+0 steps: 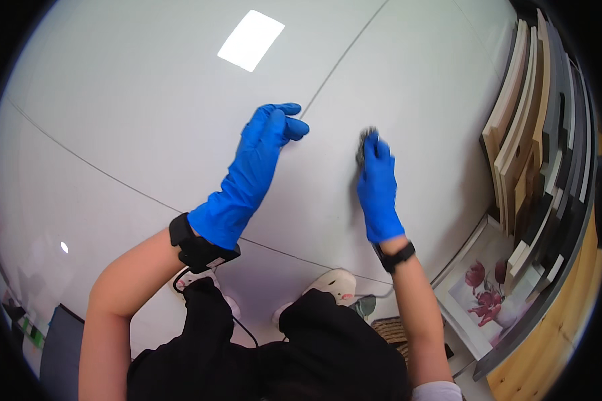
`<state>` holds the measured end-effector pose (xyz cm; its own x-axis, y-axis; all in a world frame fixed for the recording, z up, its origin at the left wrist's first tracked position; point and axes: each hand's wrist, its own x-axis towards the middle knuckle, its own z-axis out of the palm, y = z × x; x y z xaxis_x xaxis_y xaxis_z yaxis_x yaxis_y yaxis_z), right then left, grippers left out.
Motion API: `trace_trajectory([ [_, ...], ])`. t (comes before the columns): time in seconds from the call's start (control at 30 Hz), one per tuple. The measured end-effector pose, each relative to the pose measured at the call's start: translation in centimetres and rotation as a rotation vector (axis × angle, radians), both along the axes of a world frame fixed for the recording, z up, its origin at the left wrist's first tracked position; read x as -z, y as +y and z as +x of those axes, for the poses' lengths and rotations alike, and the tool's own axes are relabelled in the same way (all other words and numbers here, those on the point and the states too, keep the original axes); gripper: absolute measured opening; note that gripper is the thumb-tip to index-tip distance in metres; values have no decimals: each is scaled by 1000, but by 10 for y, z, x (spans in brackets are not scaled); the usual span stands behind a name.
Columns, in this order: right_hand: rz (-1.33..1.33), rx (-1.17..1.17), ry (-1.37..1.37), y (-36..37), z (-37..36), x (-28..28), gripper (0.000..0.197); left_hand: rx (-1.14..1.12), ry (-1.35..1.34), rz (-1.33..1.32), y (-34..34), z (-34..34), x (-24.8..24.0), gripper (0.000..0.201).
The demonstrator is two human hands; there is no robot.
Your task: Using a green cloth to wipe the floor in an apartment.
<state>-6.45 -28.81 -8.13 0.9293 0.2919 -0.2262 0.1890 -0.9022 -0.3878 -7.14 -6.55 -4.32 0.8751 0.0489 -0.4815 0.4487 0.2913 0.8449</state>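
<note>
My left hand, in a long blue rubber glove, is held over the glossy pale floor tiles. Its fingers are loosely bent with a gap between them, and nothing shows in them. To the right, my right hand wears a matching blue glove. Its fingers are closed on a dark, bristly scrubber against the tile. Most of the scrubber is hidden by the glove, so its exact kind cannot be made out. A black strap sits on each wrist.
Several boards and panels lean in a row along the right side. A framed flower picture stands at lower right, near a wooden surface. My light shoes are on the floor below. A dark grey panel is at lower left.
</note>
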Motion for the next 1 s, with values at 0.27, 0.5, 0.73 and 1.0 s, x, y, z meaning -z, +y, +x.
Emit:
trace_trajectory([
  [0.27,56,-324,-78,11,-29,29,45,7,-119,61,3,16,-6,45],
  [0.5,115,-467,260,54,-106,9,37,-35,-73,22,5,8,-5,46],
  [0.73,-71,-114,-27,-1,-37,2,51,-25,-88,-21,6,4,-18,46],
  [1.0,323,-302,629,2,-148,-4,39,-39,-160,-10,6,20,-23,46],
])
